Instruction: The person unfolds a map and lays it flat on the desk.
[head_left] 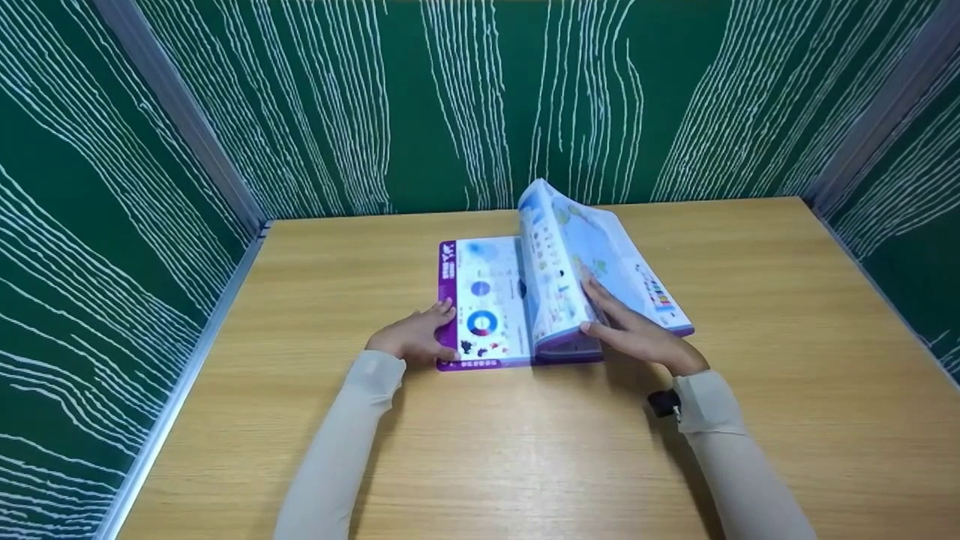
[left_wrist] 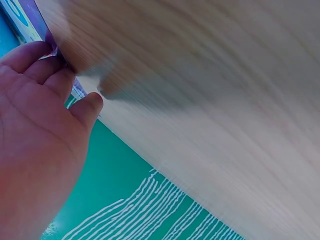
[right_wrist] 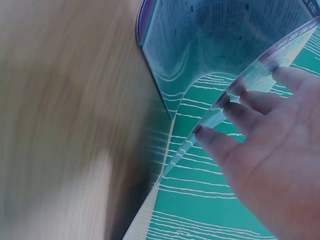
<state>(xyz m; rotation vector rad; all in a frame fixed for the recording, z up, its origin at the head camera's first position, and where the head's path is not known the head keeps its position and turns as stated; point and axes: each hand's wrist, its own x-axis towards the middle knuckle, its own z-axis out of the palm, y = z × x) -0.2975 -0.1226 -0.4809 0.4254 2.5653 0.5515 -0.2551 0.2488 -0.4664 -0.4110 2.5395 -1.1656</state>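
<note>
Head view: left hand (head_left: 412, 337) fingers flat, pinning book (head_left: 487, 300) to worktop (head_left: 525, 450); right hand (head_left: 634, 334) fingers spread, propping lifting pages (head_left: 559, 262).

lab-type test booth | green patterned partition walls (head_left: 480, 97) w/ metal frame | bare wood table (head_left: 540, 450)

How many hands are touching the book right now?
2. The left hand rests on the book's purple left edge; the right hand touches the lifted pages on the right half.
</note>
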